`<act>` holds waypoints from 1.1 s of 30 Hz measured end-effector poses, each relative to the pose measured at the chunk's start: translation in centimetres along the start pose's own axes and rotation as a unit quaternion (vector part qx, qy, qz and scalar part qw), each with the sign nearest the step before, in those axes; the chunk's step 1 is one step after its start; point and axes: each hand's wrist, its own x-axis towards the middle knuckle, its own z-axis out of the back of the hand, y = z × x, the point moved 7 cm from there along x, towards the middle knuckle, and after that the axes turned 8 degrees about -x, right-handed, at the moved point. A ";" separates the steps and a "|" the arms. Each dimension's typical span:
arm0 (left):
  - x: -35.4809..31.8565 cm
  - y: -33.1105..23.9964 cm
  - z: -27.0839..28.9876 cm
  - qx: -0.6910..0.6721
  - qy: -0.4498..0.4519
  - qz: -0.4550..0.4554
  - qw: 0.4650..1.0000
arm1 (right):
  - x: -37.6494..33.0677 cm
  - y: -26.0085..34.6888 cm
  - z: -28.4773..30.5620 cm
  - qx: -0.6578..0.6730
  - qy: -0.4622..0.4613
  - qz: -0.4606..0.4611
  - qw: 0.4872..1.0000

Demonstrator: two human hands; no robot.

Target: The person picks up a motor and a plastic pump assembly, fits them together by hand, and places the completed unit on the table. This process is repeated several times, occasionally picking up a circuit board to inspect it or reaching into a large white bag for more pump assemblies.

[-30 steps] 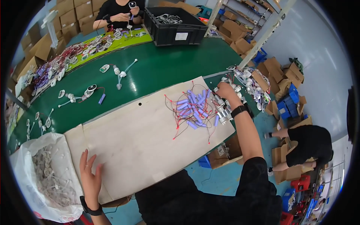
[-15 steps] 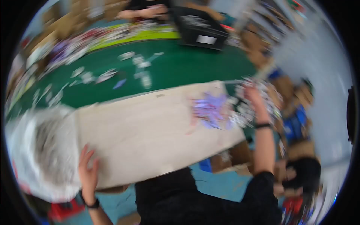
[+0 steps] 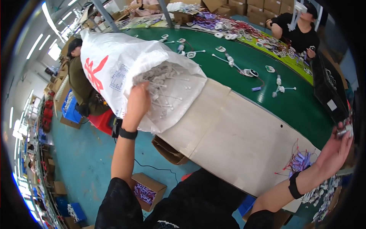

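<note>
The big white woven sack [image 3: 114, 65] lies on its side at the far left end of the pale board worktop [image 3: 236, 141], its mouth open and spilling small white stick-like parts [image 3: 162, 82]. The left hand [image 3: 138, 102] is at that mouth, fingers curled in among the parts; what exactly it grips is hidden. The right hand [image 3: 335, 150], raised at the right edge, pinches a small grey piece [image 3: 343, 131] between its fingertips, above a tangle of red and purple wired parts [image 3: 301, 160]. Beyond the board runs a green conveyor belt [image 3: 244, 57] dotted with white components, where another person [image 3: 297, 26] sits on the far side. Cardboard boxes stand on the blue floor [image 3: 87, 160] below.
</note>
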 end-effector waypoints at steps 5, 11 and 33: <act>3.2 1.1 0.0 0.006 0.016 -0.072 0.997 | -0.1 0.0 3.2 0.030 -0.071 0.026 0.997; 7.0 1.5 -3.2 0.063 0.077 -0.120 0.988 | 0.3 0.0 3.5 0.060 -0.054 0.020 0.997; 4.8 -13.4 -4.3 -0.479 0.148 0.126 0.856 | -0.2 -2.1 -1.5 -0.051 0.016 -0.025 0.998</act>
